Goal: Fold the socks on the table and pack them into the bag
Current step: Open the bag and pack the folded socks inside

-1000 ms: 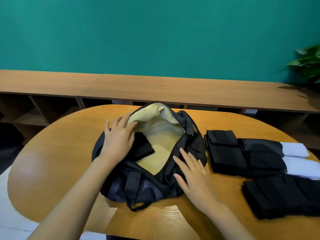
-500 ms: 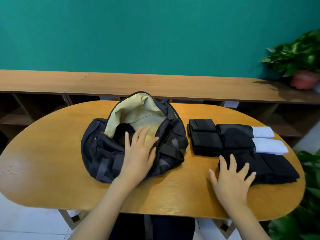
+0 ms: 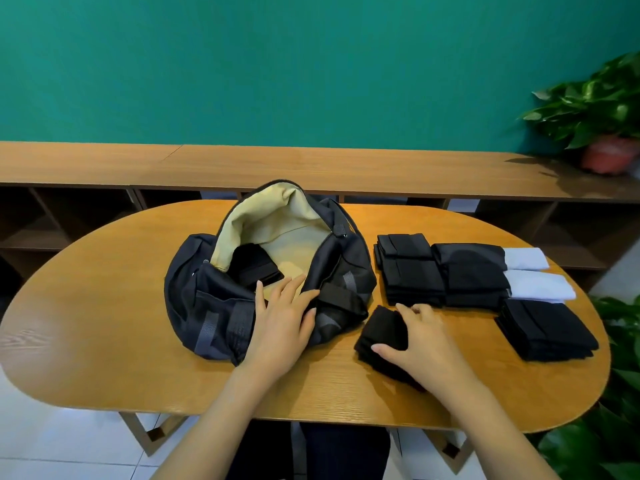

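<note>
A dark navy bag [image 3: 214,306] with a pale yellow lining lies unzipped on the oval wooden table [image 3: 104,306]. One folded black sock [image 3: 254,266] rests inside its mouth. My left hand [image 3: 282,327] lies flat on the bag's near rim, fingers spread. My right hand [image 3: 420,337] grips a folded black sock bundle [image 3: 382,332] on the table just right of the bag. Further right lie stacks of folded black socks [image 3: 410,271], black socks with white ends [image 3: 476,277] and another black stack [image 3: 545,329].
A long wooden shelf bench [image 3: 311,168] runs behind the table against the teal wall. A potted plant [image 3: 602,112] stands on its right end. More green leaves [image 3: 616,410] sit by the table's right edge. Bare tabletop lies to the left of the bag.
My right hand moved left from the near-right stack and closed on a folded black sock bundle beside the bag. My left hand stayed on the bag's near rim.
</note>
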